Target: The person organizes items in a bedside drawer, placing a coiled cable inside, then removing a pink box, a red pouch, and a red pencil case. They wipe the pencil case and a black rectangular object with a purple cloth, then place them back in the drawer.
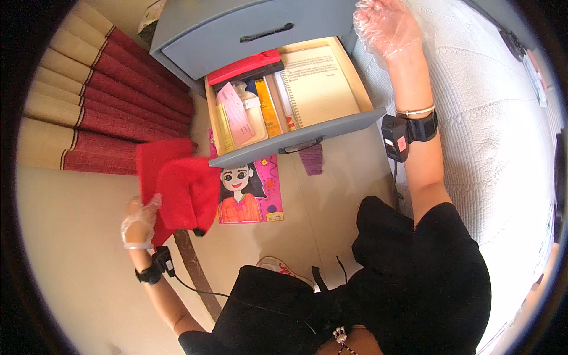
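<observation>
My left hand (141, 222), in a clear plastic glove, grips a red cloth item (188, 191) beside the open drawer's left front corner. The cloth hangs in folds, is slightly blurred, and has a small black spot at its lower tip. At the upper right, my right hand (388, 29), also gloved in clear plastic, is held near the cabinet's right side with its fingers curled; whether anything is inside them is hidden. Between my hands, the grey drawer (297, 137) stands pulled out, holding a spiral notebook (321, 88), a pink paper slip (235, 113) and a red box (244, 66).
A grey cabinet (262, 26) stands ahead, its upper drawer closed. On the floor are a drawing of a face on pink (270, 195) and a purple cloth piece (312, 159). A maroon and cream curtain (128, 93) hangs left; a white quilted bed (470, 133) lies right.
</observation>
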